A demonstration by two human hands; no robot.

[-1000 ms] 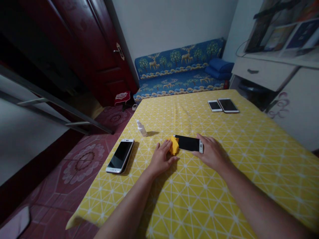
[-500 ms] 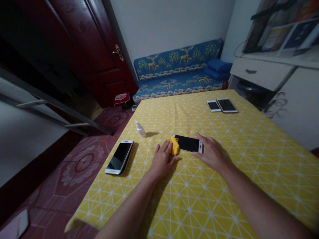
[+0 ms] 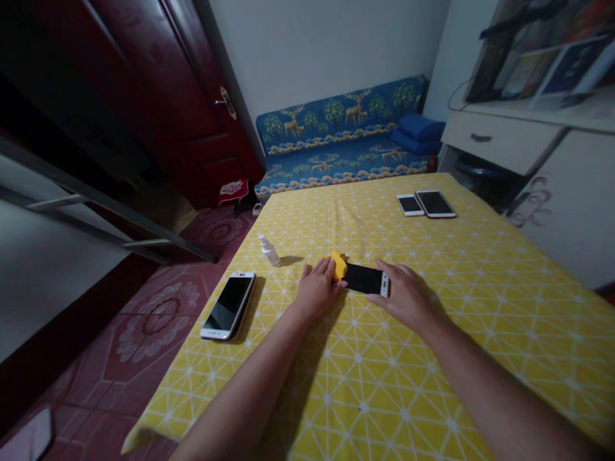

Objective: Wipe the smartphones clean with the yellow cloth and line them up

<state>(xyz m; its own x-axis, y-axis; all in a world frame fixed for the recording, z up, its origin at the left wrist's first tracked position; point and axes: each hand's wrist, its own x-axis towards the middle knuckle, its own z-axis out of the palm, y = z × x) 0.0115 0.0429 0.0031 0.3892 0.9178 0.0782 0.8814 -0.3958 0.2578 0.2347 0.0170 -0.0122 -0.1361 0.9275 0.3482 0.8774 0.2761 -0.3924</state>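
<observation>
Yellow cloth [image 3: 339, 265] is bunching under the fingertips of my left hand [image 3: 316, 291], its fingers lying close together and pressing down, though I cannot tell whether they are pinching it or only bearing on it. The cloth is sitting right against the left end of a white-framed smartphone [image 3: 364, 279], which is lying flat between my two hands with its black screen facing up, on a yellow tablecloth [image 3: 369, 410] with a white lattice pattern. My right hand [image 3: 406, 296] is spread loosely, fingertips touching the phone's right end with no pinch showing, and that placement seems to be bracing the phone against sliding away from the pressure on its left. A white spray bottle [image 3: 269, 251] is standing upright off to my left, within easy reach of that hand, and a second white-framed smartphone [image 3: 228, 306] is lying screen up near the tablecloth's left edge. A small phone [image 3: 410, 205] and a larger phone [image 3: 435, 203] are lying side by side at the far end, well away from my hands, as if set aside. Beyond them a blue deer-patterned sofa [image 3: 341, 131] is sitting against the wall, and a dark red door [image 3: 144, 96] is standing open on my left.
</observation>
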